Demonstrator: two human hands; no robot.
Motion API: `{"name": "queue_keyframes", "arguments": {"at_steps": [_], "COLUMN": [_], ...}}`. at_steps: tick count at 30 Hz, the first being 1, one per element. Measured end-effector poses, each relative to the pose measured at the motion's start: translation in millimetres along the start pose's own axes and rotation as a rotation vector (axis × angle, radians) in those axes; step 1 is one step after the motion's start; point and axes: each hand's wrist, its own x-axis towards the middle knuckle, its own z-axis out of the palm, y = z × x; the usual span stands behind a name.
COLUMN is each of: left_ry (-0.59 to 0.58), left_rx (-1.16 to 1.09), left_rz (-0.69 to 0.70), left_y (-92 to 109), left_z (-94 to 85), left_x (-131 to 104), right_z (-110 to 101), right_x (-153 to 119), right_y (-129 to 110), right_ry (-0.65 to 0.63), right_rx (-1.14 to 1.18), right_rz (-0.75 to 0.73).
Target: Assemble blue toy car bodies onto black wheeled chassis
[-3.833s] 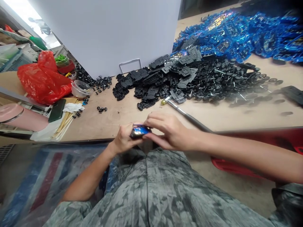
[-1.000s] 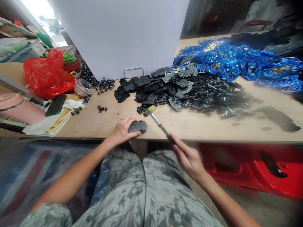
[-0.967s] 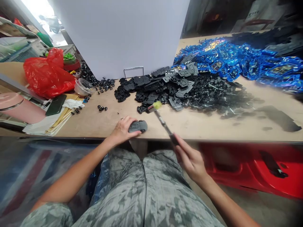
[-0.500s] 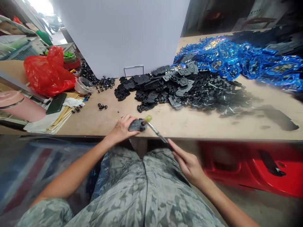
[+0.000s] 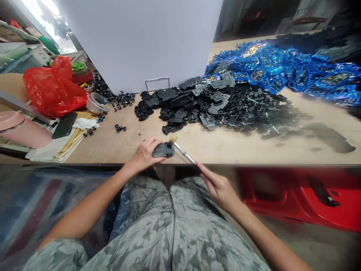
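My left hand (image 5: 146,153) holds a dark toy car chassis (image 5: 162,151) on the table near its front edge, thumb on the near side and fingers on the far side. My right hand (image 5: 218,185) is wrapped round the handle end of a small hammer (image 5: 184,153) with a metal shaft and a yellowish head. The head, somewhat blurred, is over the chassis's right end; whether it touches cannot be made out. Beyond the hands lies a heap of black chassis (image 5: 180,101), which runs into a pile of wheels on metal axles (image 5: 258,107).
Blue shiny toy car bodies (image 5: 267,67) spread across the back right. A grey-white panel (image 5: 143,41) stands behind the heap. On the left are a red plastic bag (image 5: 53,90), a clear tub (image 5: 97,102), a phone (image 5: 64,125) and a pink bottle (image 5: 24,130). A red stool (image 5: 296,203) stands below right.
The hammer head has shifted slightly left and up at the chassis's right end, my right hand moving with it. A wheel seen at that end before is now blurred. My left hand keeps its hold.
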Motion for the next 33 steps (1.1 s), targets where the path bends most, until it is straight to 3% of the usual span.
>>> {"name": "queue_keyframes", "arguments": {"at_steps": [2, 4, 6, 10, 13, 16, 18, 22, 26, 30, 33], "left_ry": [-0.001, 0.0, 0.001, -0.015, -0.017, -0.023, -0.03, -0.023, -0.005, -0.012, -0.018], "left_rx": [0.001, 0.002, 0.013, 0.022, 0.022, 0.046, 0.049, 0.029, 0.031, 0.038, 0.047], "left_rz": [0.001, 0.007, 0.005, -0.005, 0.002, -0.008, -0.016, -0.014, -0.018, -0.021, -0.031], "left_y": [0, 0, 0, 2, 3, 3, 4, 4, 3, 2, 2], "left_z": [0.0, -0.4, -1.1, -2.6, -3.3, -4.2, -4.7, -5.0, -4.4, -3.3, -4.1], "left_x": [0, 0, 1, 2, 2, 2, 2, 3, 3, 3, 3], "right_z": [0, 1, 2, 3, 4, 4, 3, -6, -13, -7, -1], "right_x": [-2, -4, -3, 1, 2, 1, -3, -18, -31, -31, -24], "right_y": [3, 4, 4, 2, 0, 0, 0, 4, 5, 1, -3], "right_ry": [-0.014, 0.074, 0.095, -0.034, 0.063, 0.014, -0.032, 0.064, -0.049, 0.096, -0.025], "right_rx": [0.025, 0.05, 0.041, -0.012, -0.027, -0.027, -0.024, -0.038, -0.079, -0.075, -0.077], "right_rz": [0.072, 0.121, 0.081, 0.02, 0.017, -0.037, -0.033, -0.05, -0.08, -0.053, -0.105]}}
